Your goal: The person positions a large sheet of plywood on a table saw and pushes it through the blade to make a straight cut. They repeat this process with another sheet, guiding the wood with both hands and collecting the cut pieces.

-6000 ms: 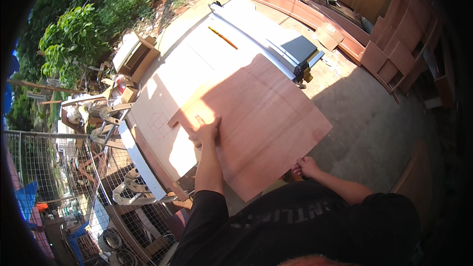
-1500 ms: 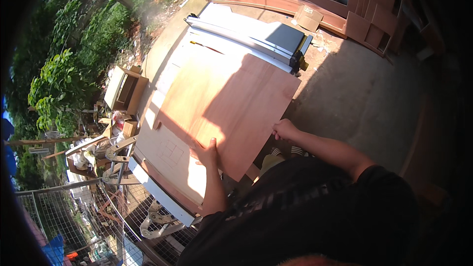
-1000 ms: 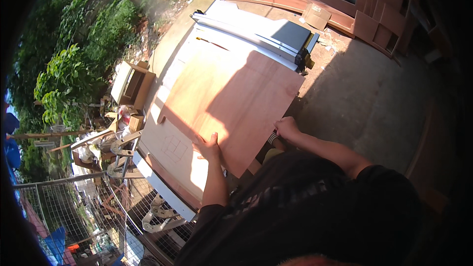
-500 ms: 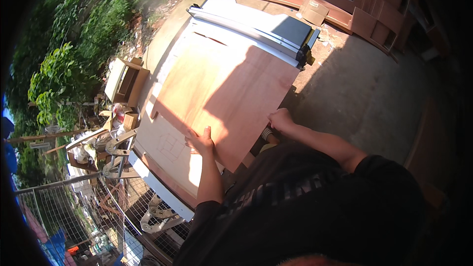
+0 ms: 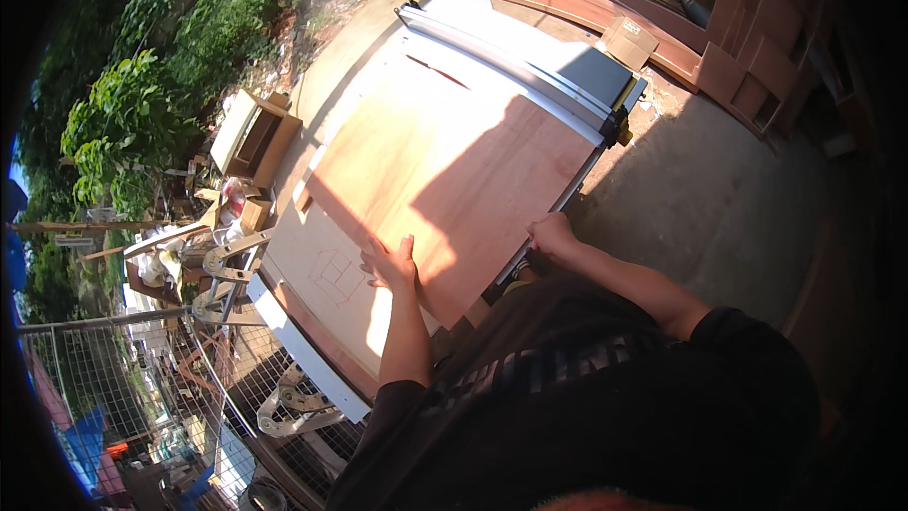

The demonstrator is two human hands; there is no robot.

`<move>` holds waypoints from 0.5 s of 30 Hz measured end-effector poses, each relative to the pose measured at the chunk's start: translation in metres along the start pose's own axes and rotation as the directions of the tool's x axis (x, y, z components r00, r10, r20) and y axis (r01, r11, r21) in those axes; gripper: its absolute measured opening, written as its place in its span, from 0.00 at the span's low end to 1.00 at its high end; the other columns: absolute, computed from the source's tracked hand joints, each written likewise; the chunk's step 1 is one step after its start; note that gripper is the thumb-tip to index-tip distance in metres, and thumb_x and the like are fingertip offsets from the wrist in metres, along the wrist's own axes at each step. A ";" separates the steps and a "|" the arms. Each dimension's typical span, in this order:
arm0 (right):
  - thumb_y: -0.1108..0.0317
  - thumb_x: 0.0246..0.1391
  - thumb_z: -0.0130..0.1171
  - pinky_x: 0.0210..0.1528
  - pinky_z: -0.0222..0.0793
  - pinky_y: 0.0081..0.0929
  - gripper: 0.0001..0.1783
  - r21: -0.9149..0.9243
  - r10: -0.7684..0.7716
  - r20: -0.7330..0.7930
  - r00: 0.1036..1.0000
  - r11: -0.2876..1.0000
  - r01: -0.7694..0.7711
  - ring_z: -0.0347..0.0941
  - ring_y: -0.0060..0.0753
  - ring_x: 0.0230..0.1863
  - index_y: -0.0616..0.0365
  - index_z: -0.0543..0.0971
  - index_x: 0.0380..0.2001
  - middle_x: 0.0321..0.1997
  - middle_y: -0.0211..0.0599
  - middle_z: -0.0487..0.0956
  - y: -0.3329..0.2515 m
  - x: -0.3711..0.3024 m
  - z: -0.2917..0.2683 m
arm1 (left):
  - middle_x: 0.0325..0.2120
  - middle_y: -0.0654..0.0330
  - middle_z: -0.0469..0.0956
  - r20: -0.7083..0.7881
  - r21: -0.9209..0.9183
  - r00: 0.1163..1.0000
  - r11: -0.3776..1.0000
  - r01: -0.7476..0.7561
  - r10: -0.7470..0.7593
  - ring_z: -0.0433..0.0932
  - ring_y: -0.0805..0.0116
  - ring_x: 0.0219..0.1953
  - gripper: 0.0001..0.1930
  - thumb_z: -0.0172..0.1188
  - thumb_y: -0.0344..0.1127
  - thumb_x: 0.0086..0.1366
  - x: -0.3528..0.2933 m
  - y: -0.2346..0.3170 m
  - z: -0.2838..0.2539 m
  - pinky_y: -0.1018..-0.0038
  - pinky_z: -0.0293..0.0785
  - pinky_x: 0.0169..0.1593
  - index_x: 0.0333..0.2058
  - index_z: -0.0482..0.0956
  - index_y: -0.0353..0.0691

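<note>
A large reddish plywood panel (image 5: 482,199) lies flat on the table saw, its far side near the long metal fence (image 5: 511,66). My left hand (image 5: 392,267) rests on the panel's left edge with its fingers spread, the thumb on top of the wood. At the near right edge of the same panel, my right hand (image 5: 551,233) is closed, fingers curled against the edge; their tips are hidden. A paler board (image 5: 331,274) with a pencilled figure lies to the left. A dark slot (image 5: 437,71) shows in the bright tabletop beyond the panel.
A metal rail (image 5: 515,260) runs along the saw's near right side. Wire mesh fencing (image 5: 113,388) and hinged metal legs (image 5: 288,405) stand at lower left. Scrap wood and an open wooden box (image 5: 260,137) lie farther left. Wooden frames (image 5: 577,5) and a cardboard box (image 5: 629,43) are behind.
The panel has slid slightly away from the near right rail, which now shows along its edge. Both hands have stayed at the panel. The whole view has shifted a little.
</note>
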State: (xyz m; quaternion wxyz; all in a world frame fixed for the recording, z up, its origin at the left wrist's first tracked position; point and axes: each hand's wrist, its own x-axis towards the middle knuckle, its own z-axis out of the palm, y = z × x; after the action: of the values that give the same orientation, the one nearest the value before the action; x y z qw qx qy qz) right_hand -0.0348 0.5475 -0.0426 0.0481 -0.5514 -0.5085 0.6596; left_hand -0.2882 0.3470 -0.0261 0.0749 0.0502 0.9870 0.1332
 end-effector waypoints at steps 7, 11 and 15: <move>0.69 0.58 0.61 0.14 0.57 0.29 0.17 -0.004 0.045 0.046 0.998 0.999 -0.045 0.66 0.26 0.12 0.62 0.76 0.16 0.13 0.34 0.74 -0.012 0.004 0.007 | 0.72 0.40 0.48 0.007 -0.019 1.000 1.000 -0.005 0.005 0.43 0.32 0.74 0.52 0.69 0.63 0.55 0.013 -0.004 0.000 0.29 0.40 0.69 0.73 0.54 0.54; 0.70 0.56 0.61 0.16 0.60 0.29 0.16 -0.015 0.017 0.031 0.999 1.000 -0.016 0.70 0.26 0.14 0.63 0.76 0.16 0.13 0.35 0.74 -0.015 0.007 0.009 | 0.72 0.40 0.47 0.025 0.006 1.000 1.000 -0.001 0.001 0.43 0.31 0.74 0.52 0.68 0.64 0.56 0.019 0.001 -0.003 0.29 0.40 0.69 0.73 0.53 0.54; 0.71 0.54 0.62 0.18 0.63 0.30 0.14 0.018 0.008 0.037 0.999 1.000 -0.009 0.72 0.26 0.15 0.63 0.76 0.17 0.14 0.35 0.75 -0.012 0.018 0.016 | 0.73 0.40 0.45 0.025 0.006 1.000 1.000 -0.008 0.008 0.43 0.32 0.74 0.53 0.66 0.67 0.56 0.028 -0.003 0.000 0.30 0.40 0.69 0.74 0.52 0.54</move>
State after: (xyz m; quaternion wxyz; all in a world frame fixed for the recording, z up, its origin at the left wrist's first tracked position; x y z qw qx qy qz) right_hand -0.0604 0.5542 -0.0484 0.0410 -0.5409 -0.5010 0.6744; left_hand -0.3157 0.3473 -0.0303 0.0863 0.0559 0.9862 0.1299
